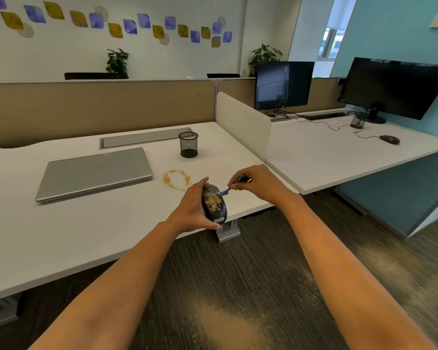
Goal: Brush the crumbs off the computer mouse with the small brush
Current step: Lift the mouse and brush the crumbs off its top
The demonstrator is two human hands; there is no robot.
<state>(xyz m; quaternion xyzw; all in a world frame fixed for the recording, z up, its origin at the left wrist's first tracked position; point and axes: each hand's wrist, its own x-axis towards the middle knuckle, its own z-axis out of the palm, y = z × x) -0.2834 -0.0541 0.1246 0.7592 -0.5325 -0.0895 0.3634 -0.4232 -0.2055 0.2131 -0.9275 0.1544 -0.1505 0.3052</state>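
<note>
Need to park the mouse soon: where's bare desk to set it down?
Widest bare patch: white desk between the laptop and the near edge. Smaller one between mesh cup and divider. Crowded around the crumb ring.

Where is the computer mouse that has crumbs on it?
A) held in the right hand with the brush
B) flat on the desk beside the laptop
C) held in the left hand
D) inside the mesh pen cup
C: the left hand grips the mouse, crumbs on its top, while the right hand pinches the small blue brush beside its far end.
</note>
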